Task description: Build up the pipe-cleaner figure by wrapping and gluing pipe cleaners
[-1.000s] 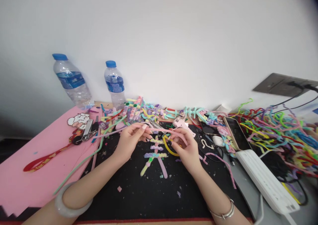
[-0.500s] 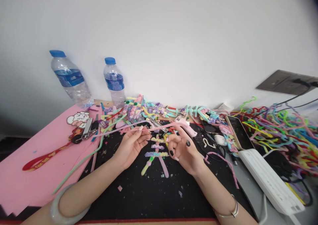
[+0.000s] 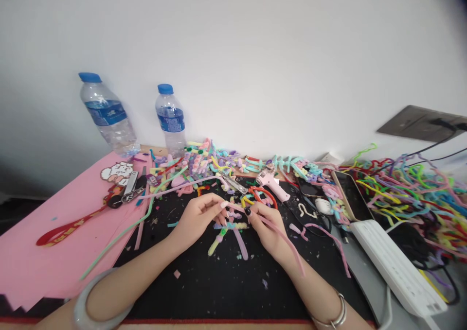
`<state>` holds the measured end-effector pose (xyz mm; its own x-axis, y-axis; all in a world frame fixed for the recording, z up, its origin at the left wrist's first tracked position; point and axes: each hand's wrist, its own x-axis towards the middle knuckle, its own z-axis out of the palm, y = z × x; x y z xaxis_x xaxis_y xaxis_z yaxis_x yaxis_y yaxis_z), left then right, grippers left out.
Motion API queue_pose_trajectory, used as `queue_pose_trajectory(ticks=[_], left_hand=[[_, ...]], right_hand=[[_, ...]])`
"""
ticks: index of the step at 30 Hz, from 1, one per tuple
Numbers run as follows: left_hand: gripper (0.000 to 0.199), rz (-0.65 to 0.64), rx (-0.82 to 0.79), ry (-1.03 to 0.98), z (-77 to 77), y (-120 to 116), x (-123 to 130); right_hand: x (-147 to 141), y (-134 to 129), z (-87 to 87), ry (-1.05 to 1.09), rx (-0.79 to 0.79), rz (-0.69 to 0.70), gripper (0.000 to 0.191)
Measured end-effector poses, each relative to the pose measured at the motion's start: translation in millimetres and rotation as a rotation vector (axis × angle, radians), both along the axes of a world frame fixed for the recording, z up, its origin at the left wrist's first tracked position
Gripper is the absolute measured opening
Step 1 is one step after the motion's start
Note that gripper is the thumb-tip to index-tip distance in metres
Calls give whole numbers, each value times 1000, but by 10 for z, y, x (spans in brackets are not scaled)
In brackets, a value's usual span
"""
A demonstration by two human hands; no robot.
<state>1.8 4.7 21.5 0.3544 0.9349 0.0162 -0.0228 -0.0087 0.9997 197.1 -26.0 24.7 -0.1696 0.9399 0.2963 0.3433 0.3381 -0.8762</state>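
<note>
A pink pipe cleaner (image 3: pixel 279 230) is stretched between my two hands above the black mat. My left hand (image 3: pixel 204 216) pinches one end of it between thumb and index finger. Nearer its middle, my right hand (image 3: pixel 264 223) grips it, and the rest trails over the right wrist. Below and between the hands lies a figure of twisted pastel pipe cleaners (image 3: pixel 240 244), its upper part partly hidden by the fingers. Behind the hands rest a pink glue gun (image 3: pixel 274 186) and scissors (image 3: pixel 235 184).
Two water bottles (image 3: pixel 110 117) (image 3: pixel 171 121) stand by the wall. Pink sheets (image 3: pixel 69 208) and keys with a red strap (image 3: pixel 75 225) are at left. On the right are a phone (image 3: pixel 352 194), a white power strip (image 3: pixel 397 267) and a heap of coloured pipe cleaners (image 3: pixel 412 189).
My right hand has closed on the pink pipe cleaner, whose long end now hangs toward the right wrist instead of pointing up behind the hands. My left hand has moved slightly right and lower.
</note>
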Motion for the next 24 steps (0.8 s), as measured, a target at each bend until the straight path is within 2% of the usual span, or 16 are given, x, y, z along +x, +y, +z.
queue_pose_trajectory(ticks=[4, 9, 12, 18, 24], left_hand=[[19, 35, 40, 34, -5, 26, -12], [17, -141, 76, 85, -14, -21, 5], [18, -187, 91, 116, -7, -51, 12], [20, -209, 82, 99, 2, -48, 7], [20, -200, 82, 120, -4, -38, 13]], right_hand=[[7, 7, -11, -12, 13, -31, 27], [-32, 3, -30, -13, -88, 75, 21], [-39, 9, -45, -59, -97, 132, 23], [-19, 18, -54, -79, -51, 59, 24], [-21, 13, -48, -70, -34, 57, 24]])
